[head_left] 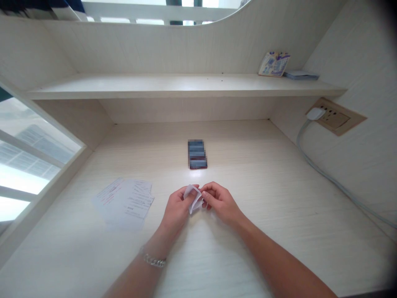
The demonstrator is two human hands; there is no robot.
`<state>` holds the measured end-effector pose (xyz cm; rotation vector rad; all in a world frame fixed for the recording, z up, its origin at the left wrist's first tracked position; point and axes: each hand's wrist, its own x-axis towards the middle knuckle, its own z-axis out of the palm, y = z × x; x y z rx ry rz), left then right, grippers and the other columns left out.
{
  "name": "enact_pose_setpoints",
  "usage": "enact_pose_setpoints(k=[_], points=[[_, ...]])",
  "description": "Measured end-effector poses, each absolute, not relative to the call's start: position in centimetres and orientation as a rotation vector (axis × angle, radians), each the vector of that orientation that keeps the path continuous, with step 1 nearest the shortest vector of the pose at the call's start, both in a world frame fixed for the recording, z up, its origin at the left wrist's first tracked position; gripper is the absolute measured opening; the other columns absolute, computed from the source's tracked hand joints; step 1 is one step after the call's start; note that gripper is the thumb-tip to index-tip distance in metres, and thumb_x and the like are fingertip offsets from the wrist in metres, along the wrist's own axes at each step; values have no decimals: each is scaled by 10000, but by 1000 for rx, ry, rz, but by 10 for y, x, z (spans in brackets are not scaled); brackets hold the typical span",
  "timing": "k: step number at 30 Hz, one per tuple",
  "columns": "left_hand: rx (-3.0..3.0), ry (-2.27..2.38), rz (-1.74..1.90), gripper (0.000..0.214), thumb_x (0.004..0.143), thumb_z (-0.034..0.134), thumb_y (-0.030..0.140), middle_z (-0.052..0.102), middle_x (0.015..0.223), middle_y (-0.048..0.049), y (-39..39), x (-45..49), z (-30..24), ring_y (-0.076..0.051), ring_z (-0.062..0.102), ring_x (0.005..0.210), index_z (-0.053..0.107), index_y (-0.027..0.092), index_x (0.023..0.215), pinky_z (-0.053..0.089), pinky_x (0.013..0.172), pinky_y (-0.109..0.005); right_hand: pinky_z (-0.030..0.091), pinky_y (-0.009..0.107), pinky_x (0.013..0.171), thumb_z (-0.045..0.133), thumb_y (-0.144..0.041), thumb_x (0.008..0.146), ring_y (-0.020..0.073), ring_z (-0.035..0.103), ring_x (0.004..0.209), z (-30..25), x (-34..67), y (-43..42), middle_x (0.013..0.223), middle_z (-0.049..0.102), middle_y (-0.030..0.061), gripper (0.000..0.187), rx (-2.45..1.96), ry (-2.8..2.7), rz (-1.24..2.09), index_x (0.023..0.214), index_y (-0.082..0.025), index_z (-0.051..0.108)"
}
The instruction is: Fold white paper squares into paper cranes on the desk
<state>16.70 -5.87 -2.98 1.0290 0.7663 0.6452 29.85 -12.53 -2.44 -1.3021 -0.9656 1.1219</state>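
1. Head view: my left hand [176, 207] is clamped on a small white paper [196, 204], thumb over its face and fingers behind. The paper is bent, its flaps standing up, midway between my hands and seemingly just above the bench [263, 186].

2. Head view: my right hand [220, 200] has its thumb and fingertips drawn close together at the paper's right edge. I cannot tell whether they pinch it or only touch it.

3. Head view: to work this bend well, I judge that the left hand should act as the steady one, thumb light enough not to crumple the sheet, while the right fingertips guide one layer at a time.

4. Head view: thin paper tears and creases easily, so I would line up the edges before pressing, then run a fingertip along the bend from one end to the other. Lowering it to the bench would give firmer backing.

5. Head view: the written sheets [127, 203] lie to the left, well apart from my hands, and a dark rectangular object [197, 154] lies beyond them. The bare bench to my right leaves my elbow room.
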Motion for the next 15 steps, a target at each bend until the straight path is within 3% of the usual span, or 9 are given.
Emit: enact_pose_setpoints(k=[4,9,15], points=[[1103,756,634,390,733,641,387,675,841,-89,-59,168,-31,-184,607,732,640,117,1014,460,672,-283,426,226,480,587,-358,774,103,527,530,-28,302,-122,689,633,13,273,-1294,-962,1173,968,-177,653],[1251,813,642,412,736,631,402,672,977,-131,-57,165,-33,-219,619,800,640,116,1033,469,702,-296,419,225,472,643,-336,729,98,515,524,-32,303,-121,688,636,18,279,-1277,-945,1169,952,-170,667],[1356,821,591,395,756,610,385,670,1052,-115,-55,163,-35,-242,619,900,643,144,1067,475,763,-317,402,226,473,688,-342,687,96,506,508,-32,303,-120,664,635,15,257,-1279,-924,1181,872,-164,680]])
